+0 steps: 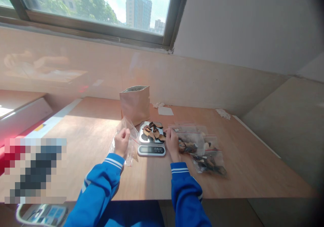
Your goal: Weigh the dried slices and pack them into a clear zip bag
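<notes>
While the left hand (122,142) is curled closed, a clear zip bag (132,152) is pinched in its fingers, and the film is seen extending above and below the hand. Just right of that hand, a digital kitchen scale (151,149) is set on the wooden table (253,173), and a heap of dried brown slices (152,132) is piled on its platform. The right hand (172,142) is held at the heap's right edge with its fingers pressed together; whether a slice is caught between them cannot be told. Filled zip bags (206,156) are laid just right of the right hand, with similar dark slices seen inside them. Beyond the scale, past both hands, a kraft stand-up pouch (135,104) is stood upright with its top open. Blue sleeves (186,190) with white cuff stripes are worn on both arms.
</notes>
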{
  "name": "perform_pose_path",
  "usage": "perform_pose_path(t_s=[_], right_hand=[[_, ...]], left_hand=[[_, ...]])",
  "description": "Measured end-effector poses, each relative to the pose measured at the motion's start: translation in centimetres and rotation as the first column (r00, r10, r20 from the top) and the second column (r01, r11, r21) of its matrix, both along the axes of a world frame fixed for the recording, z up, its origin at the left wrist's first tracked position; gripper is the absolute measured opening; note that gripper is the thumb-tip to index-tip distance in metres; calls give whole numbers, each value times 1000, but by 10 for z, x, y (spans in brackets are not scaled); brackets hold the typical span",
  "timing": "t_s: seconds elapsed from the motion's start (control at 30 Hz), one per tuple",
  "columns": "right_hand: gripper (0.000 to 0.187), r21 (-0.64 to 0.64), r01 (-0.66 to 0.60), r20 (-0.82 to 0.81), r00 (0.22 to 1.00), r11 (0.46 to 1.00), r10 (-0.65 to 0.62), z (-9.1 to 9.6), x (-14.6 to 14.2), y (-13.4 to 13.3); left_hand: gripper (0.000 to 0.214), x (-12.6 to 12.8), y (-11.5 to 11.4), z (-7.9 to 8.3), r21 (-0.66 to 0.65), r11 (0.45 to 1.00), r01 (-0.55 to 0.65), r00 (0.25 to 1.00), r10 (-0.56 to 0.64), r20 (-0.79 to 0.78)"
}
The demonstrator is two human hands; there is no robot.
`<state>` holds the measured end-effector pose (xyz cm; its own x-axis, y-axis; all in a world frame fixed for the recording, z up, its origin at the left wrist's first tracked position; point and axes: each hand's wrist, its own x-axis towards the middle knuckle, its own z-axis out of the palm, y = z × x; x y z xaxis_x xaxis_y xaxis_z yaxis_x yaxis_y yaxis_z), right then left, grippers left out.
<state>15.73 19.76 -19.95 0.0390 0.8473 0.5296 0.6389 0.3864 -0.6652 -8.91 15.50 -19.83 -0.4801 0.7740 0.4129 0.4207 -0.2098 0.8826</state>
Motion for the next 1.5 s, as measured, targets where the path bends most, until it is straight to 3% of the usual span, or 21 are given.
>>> perform_pose_path(t_s=[0.13, 0.4, 0.63, 0.77, 1.07, 1.3, 1.5], right_hand=[[39, -48, 26, 66, 998, 999, -23, 0, -3, -3], [40, -32, 16, 35, 999, 999, -15, 1, -7, -7], [42, 17, 247, -105, 964, 969, -244, 7, -2, -7], [40, 44, 283, -154, 949, 958, -274, 9, -1, -5], [45, 63, 288, -198, 942, 955, -271, 6, 1, -3], [42, 103, 145, -136, 982, 984, -131, 6, -2, -3], [40, 122, 180, -170, 973, 976, -158, 8, -2, -3]], left_hand=[[43, 0, 0, 0, -6, 1000, 9, 1000, -9, -8], [42, 1, -1, 2, 6, 1000, 8, 1000, -8, -12], [43, 2, -2, 3, 9, 1000, -1, 1000, 1, -27], [44, 1, -3, 0, 16, 1000, -7, 999, 8, -49], [44, 1, -4, 0, 9, 1000, 5, 999, -5, -48], [44, 3, -5, 3, 4, 1000, 1, 999, -1, -42], [44, 3, -5, 3, 3, 1000, 0, 999, 0, -44]])
